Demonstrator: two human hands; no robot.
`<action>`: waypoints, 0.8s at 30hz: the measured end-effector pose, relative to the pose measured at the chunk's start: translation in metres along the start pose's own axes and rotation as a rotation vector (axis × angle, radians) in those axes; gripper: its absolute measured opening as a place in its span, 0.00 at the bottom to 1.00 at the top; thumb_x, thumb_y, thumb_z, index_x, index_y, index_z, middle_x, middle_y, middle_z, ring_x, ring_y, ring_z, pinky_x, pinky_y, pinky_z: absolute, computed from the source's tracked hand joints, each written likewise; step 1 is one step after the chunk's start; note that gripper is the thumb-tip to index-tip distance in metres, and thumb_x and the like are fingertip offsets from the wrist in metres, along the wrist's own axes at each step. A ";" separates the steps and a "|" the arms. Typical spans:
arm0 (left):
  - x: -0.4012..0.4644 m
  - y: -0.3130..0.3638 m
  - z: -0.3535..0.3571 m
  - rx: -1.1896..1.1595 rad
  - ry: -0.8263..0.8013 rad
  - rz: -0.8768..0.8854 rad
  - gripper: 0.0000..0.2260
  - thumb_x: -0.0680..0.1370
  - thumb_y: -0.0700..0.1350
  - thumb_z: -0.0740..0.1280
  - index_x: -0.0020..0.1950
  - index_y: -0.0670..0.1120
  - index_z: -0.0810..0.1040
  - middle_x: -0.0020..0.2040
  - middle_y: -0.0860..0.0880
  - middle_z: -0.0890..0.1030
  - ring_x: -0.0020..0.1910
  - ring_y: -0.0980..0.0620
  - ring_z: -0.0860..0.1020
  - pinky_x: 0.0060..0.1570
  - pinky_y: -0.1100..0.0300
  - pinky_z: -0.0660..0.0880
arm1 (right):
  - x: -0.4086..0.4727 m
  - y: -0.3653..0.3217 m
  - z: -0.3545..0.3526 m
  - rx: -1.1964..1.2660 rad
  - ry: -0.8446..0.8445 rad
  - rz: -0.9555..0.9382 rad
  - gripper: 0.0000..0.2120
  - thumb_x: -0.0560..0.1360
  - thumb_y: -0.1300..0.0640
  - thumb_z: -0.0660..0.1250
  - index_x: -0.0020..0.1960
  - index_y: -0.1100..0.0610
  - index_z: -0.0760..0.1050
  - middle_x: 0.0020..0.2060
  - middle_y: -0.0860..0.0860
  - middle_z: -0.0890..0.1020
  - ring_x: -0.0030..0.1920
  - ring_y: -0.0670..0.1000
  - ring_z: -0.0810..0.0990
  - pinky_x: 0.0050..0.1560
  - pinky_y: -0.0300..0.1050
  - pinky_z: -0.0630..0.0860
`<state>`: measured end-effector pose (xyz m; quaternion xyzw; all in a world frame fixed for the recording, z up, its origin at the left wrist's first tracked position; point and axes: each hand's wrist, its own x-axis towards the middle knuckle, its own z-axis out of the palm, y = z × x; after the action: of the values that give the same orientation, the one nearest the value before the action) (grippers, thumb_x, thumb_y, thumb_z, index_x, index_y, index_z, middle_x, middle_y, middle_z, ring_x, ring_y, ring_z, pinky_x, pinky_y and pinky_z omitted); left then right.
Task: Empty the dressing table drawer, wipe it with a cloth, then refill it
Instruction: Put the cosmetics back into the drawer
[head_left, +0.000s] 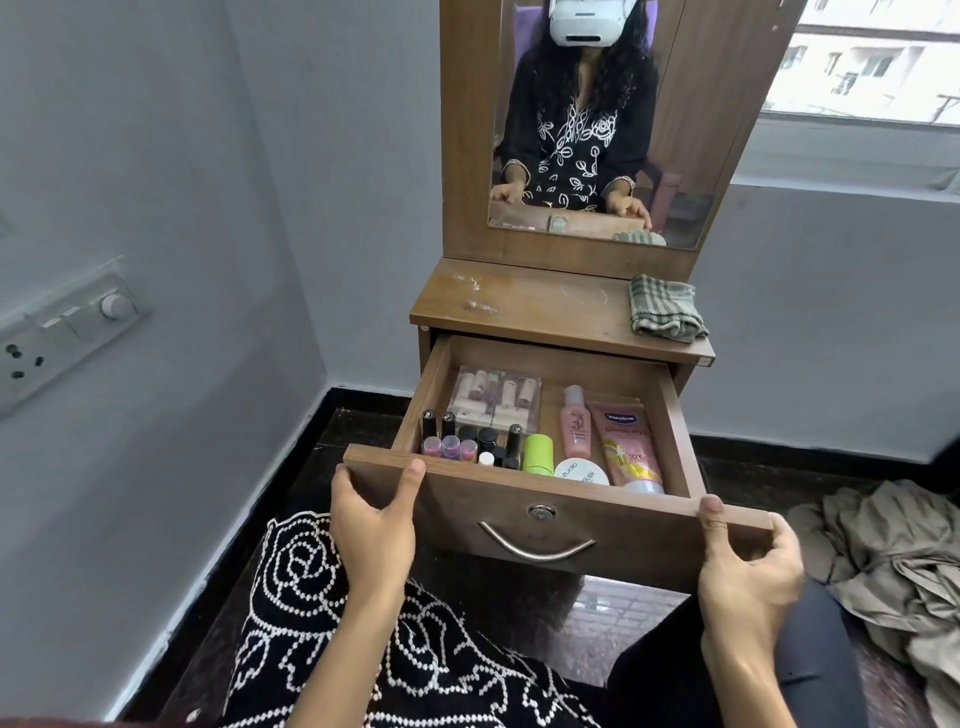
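Note:
The wooden drawer (545, 499) of the dressing table stands pulled out, with a metal handle and a lock on its front. My left hand (371, 519) grips the front panel's left end, thumb on the top edge. My right hand (743, 561) grips the right end the same way. Inside lie several nail polish bottles (470, 439), a clear box of lipsticks (496, 397), a green tube (537, 453), a white jar (581, 472), a pink bottle (575, 421) and a pink Vaseline tube (628, 447). A checked cloth (665, 307) lies folded on the tabletop's right side.
The wooden tabletop (524, 306) sits below a mirror (587, 119) that reflects a person. A grey wall with a switch panel (67, 332) is on the left. Crumpled beige fabric (893, 566) lies on the dark floor at right. A window is at the upper right.

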<state>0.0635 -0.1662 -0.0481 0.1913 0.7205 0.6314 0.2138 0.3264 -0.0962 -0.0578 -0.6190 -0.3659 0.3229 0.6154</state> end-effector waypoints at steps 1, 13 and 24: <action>0.004 0.001 0.002 0.000 0.005 -0.006 0.39 0.65 0.62 0.72 0.69 0.43 0.67 0.65 0.45 0.75 0.64 0.46 0.73 0.65 0.46 0.70 | 0.003 0.000 0.002 -0.014 -0.010 -0.007 0.36 0.59 0.29 0.67 0.58 0.50 0.70 0.57 0.62 0.79 0.57 0.60 0.78 0.40 0.19 0.67; 0.051 0.031 0.042 -0.054 0.005 -0.141 0.27 0.66 0.50 0.77 0.61 0.42 0.74 0.56 0.46 0.79 0.54 0.46 0.78 0.58 0.50 0.75 | 0.059 -0.010 0.043 -0.148 -0.047 0.008 0.32 0.68 0.44 0.74 0.61 0.64 0.73 0.57 0.61 0.79 0.58 0.60 0.78 0.60 0.55 0.74; 0.079 0.052 0.075 -0.050 -0.012 -0.174 0.27 0.68 0.48 0.76 0.63 0.41 0.71 0.60 0.44 0.77 0.59 0.44 0.76 0.60 0.47 0.74 | 0.090 -0.029 0.076 -0.121 -0.079 0.090 0.31 0.66 0.45 0.76 0.60 0.64 0.75 0.57 0.58 0.80 0.57 0.58 0.78 0.59 0.52 0.76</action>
<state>0.0394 -0.0538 -0.0098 0.1263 0.7171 0.6271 0.2767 0.3072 0.0201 -0.0268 -0.6575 -0.3805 0.3519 0.5469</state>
